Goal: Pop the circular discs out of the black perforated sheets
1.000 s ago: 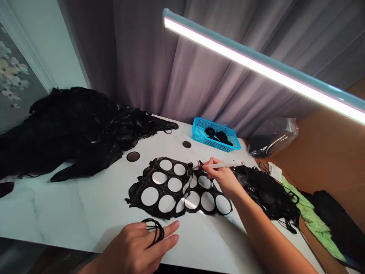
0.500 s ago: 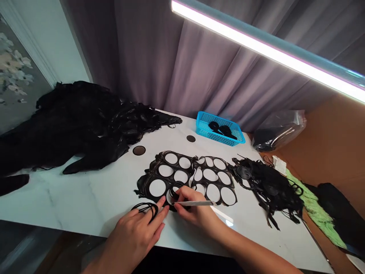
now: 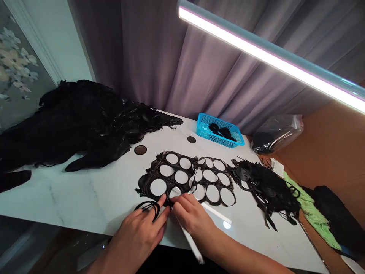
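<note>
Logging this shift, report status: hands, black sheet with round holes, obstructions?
Left hand wearing thin black loops. Right hand gripping slim white tool. Black round-holed sheet: near edge partly hidden by hands.

A thin black sheet with rows of round cut-outs [image 3: 176,167] lies spread on the white marbled bench [image 3: 85,198], near its front edge, ragged and bunched along the left side and twisted through the middle. The left hand [image 3: 141,228] has a fingertip at the sheet's front border, with several slim black loops [image 3: 157,211] around its fingers. A slender white pen-like tool [image 3: 188,241] slants from the right hand [image 3: 192,215], its far end past the bench's front edge, its tip hidden.
</note>
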The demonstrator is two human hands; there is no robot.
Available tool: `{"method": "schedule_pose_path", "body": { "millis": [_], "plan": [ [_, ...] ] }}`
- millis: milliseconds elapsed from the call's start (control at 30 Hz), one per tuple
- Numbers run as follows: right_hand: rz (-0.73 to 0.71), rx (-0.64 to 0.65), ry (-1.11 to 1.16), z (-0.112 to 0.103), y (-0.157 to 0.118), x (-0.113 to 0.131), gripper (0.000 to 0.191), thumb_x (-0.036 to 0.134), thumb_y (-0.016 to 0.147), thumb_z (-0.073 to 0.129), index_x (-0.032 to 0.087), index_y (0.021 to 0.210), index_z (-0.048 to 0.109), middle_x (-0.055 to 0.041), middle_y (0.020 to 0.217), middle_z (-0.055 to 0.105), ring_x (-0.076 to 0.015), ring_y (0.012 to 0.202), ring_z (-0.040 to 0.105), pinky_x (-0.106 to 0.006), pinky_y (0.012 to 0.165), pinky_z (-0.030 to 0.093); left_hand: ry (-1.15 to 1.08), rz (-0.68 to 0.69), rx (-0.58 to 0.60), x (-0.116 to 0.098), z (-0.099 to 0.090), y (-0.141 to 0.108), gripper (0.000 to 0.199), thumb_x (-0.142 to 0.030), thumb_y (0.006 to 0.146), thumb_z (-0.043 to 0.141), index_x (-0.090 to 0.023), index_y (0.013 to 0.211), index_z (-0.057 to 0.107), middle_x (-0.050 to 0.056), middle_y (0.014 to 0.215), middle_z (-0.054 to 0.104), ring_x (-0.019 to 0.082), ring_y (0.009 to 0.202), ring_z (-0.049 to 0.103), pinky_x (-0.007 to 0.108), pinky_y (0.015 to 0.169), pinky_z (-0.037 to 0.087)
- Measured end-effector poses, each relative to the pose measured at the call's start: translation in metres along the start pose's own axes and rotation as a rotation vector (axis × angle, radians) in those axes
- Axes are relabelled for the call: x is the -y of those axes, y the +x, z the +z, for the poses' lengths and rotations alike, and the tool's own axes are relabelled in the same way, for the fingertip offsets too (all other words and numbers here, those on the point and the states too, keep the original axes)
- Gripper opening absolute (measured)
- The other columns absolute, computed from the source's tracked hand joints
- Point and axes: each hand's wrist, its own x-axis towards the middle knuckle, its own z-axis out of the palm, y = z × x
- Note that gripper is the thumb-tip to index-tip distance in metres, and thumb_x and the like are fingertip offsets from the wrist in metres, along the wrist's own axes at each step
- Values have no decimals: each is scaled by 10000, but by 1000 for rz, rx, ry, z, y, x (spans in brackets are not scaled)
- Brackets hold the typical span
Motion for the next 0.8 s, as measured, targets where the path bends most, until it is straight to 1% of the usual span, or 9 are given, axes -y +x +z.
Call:
{"method": "schedule_pose_path", "body": {
  "millis": [33,100,167,267,367,467,567,667,800],
  "plan": [
    [-45,21,-68,-3,1,-2,173,74,939,440,204,859,522,-82,945,646,-211,814,533,-348,739,452,3,0,7,0,-1,1,401,-108,976,333,-171,1192,665,120,1136,725,152,576,601,323,596,453],
    [-25,30,-153,-16,10,-15,185,102,965,405,203,876,532,-80,916,643,-221,812,528,-359,741,437,8,0,31,1,-2,2,389,-139,989,343,-173,1207,663,107,1015,746,157,555,597,319,572,450],
    [121,-20,-188,-34,25,-42,208,122,968,385,208,833,519,-64,835,612,-217,773,516,-348,714,414,15,8,49,2,-3,2,374,-162,993,368,-188,1232,654,99,987,748,154,545,597,312,556,448],
    [397,-159,-242,-60,48,-88,190,179,933,432,223,750,455,-47,735,561,-216,703,489,-325,639,361,14,15,58,5,-3,1,383,-145,974,392,-219,1256,640,95,1156,723,141,547,599,305,560,465],
    [506,-209,-201,-72,63,-111,192,185,882,482,231,716,397,-29,707,544,-195,671,470,-300,615,322,-19,-8,71,8,-3,2,382,-132,937,415,-253,1208,655,56,1189,717,140,533,596,300,546,481],
    [499,-164,77,-69,64,-103,204,218,878,509,225,711,391,-16,740,589,-154,625,455,-270,595,327,-95,-34,96,9,-4,13,321,-164,920,466,-256,1146,675,28,1075,747,149,579,637,289,561,509],
    [451,5,378,-59,56,-84,169,228,871,535,213,726,450,1,764,613,-125,605,439,-246,573,327,-64,-80,71,5,-1,33,369,-205,903,548,-234,1262,633,61,1136,732,168,647,679,302,606,539],
    [432,130,528,-51,48,-70,164,209,864,547,208,721,467,17,730,575,-119,614,417,-236,556,309,42,-130,136,-1,8,50,522,-227,859,637,-172,1373,567,132,1245,689,193,648,687,326,601,551],
    [466,140,623,-42,40,-65,196,205,852,568,206,698,448,22,727,565,-118,625,425,-237,561,315,98,-148,214,-7,21,57,466,-228,879,622,-188,1344,607,140,1378,593,201,644,694,361,619,569]
  ]
}}
